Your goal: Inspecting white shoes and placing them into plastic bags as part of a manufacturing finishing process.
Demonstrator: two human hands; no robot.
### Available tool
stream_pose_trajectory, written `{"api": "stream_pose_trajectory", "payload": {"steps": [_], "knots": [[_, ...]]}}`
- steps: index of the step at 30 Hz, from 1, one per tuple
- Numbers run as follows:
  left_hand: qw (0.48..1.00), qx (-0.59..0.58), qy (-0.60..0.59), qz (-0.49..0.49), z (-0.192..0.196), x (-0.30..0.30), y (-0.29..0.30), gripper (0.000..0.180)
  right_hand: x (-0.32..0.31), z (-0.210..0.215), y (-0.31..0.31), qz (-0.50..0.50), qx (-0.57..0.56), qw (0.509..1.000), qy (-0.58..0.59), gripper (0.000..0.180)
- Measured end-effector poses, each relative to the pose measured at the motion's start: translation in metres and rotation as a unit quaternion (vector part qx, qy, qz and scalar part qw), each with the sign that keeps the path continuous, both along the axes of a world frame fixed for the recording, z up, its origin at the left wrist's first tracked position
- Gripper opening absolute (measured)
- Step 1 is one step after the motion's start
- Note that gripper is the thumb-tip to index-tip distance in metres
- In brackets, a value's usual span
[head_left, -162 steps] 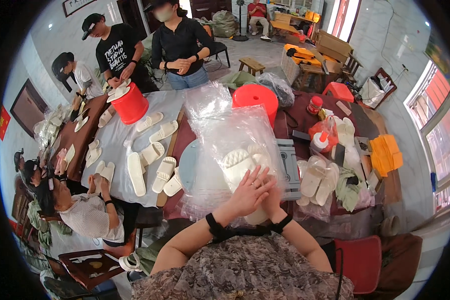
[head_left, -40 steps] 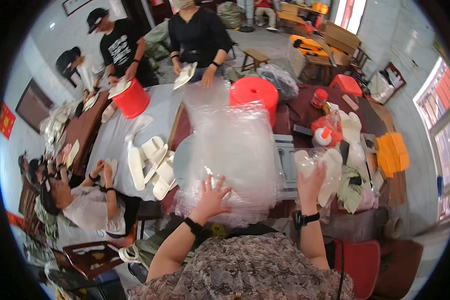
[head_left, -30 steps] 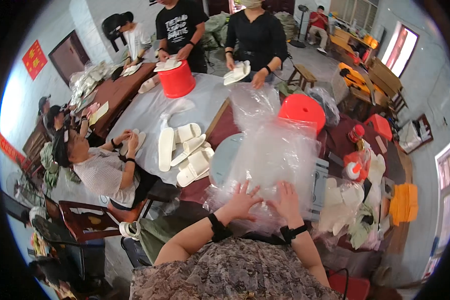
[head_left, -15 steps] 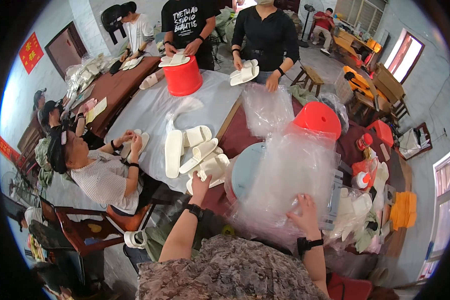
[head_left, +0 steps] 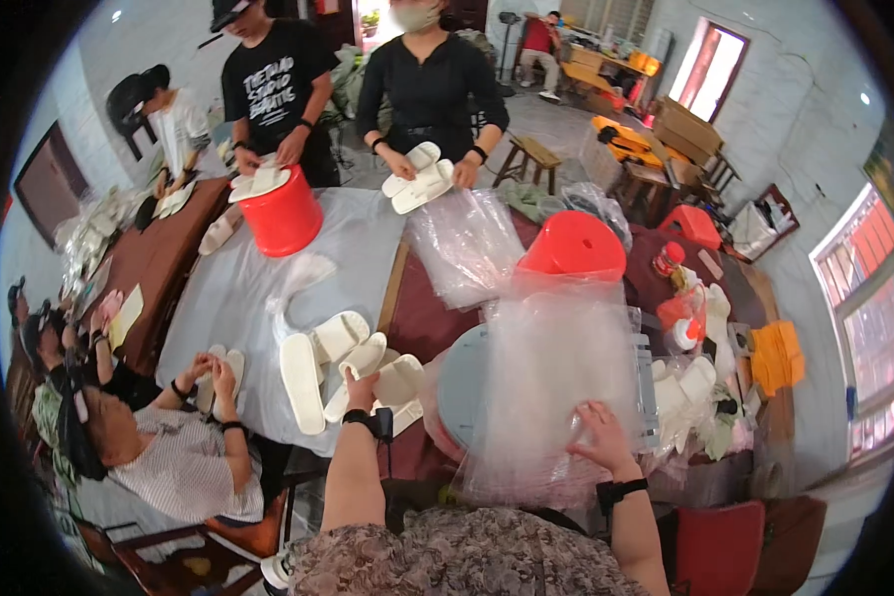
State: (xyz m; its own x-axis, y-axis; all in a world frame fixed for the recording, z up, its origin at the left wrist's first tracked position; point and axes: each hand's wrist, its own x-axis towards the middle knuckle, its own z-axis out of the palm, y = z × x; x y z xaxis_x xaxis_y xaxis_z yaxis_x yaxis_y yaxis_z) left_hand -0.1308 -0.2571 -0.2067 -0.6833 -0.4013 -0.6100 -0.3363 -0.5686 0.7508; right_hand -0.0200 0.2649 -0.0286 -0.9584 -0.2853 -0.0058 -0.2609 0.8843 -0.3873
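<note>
Left hand [head_left: 361,382] is out at 10 o'clock from the body, fingers closed around a white slipper [head_left: 399,377] at the edge of the slipper pile [head_left: 333,370] on the plastic-covered table [head_left: 238,288]. Right hand [head_left: 598,442] sits at 2 o'clock, fingers spread flat and pressing on the stack of clear plastic bags [head_left: 561,382], gripping nothing that I can make out.

That slipper looks light, soft foam, a bit bendy; my call is that a pinch across the sole or the strap holds it fine, no fragility worry. The bags are thin, slick and floppy, likely to slide on one another, so a flat palm pins them better than a pinch.

Containers now. Red bucket [head_left: 282,214] at 11 o'clock, well across the table, with pale slippers resting across its top under another person's hands. A second red bucket [head_left: 572,243] at 1 o'clock stands upside down, behind the bags. Under the bags, a grey round tub [head_left: 462,382]; contents hidden.

At 12 o'clock a person in black holds 2 or more slippers.
</note>
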Motion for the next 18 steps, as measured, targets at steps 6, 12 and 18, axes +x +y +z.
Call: {"api": "stream_pose_trajectory", "payload": {"steps": [6,12,18], "knots": [[0.999,-0.019,-0.023,-0.041,-0.018,0.003,-0.026,0.03,-0.006,-0.009,-0.002,0.01,-0.002,1.0,0.005,0.085],[0.993,0.108,0.044,-0.01,0.017,0.038,-0.047,0.026,-0.012,-0.005,-0.008,0.025,-0.012,1.0,-0.012,0.086],[0.984,0.086,0.148,-0.044,0.17,0.084,0.014,0.023,-0.003,0.004,-0.006,0.007,0.004,1.0,-0.022,0.086]]}}
